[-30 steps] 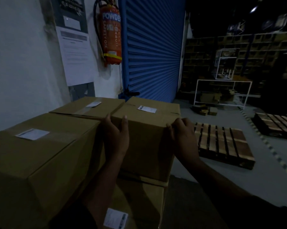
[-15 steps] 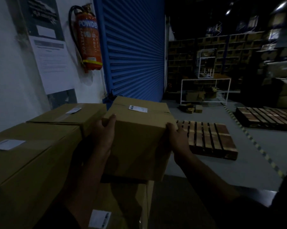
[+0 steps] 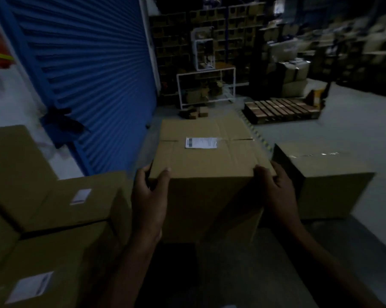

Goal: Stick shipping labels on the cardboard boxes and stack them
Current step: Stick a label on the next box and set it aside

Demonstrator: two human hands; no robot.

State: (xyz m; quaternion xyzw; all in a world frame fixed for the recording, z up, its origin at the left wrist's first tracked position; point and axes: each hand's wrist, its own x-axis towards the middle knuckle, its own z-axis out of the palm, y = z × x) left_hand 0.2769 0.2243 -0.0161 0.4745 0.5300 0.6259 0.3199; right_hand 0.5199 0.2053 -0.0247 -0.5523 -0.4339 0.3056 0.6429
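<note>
The big brown cardboard box (image 3: 207,165) with a white paper label (image 3: 201,142) on its taped top is up in the air, out in front of the person. The left hand (image 3: 148,197) and the right hand (image 3: 276,192) each hold a near top corner, fingers curled over the edge. It looks stiff, maybe heavy, so holding lower down may feel safer. Labelled brown boxes (image 3: 61,210) sit stacked on the left. A plain brown box (image 3: 325,174) rests on the grey floor (image 3: 343,130) to the right.

Premises: a warehouse. A blue roller shutter (image 3: 94,74) dominates; right of it stand storage shelves (image 3: 209,25), a wooden pallet (image 3: 281,110) on bare floor, and sealed cardboard boxes (image 3: 209,165) in front.
</note>
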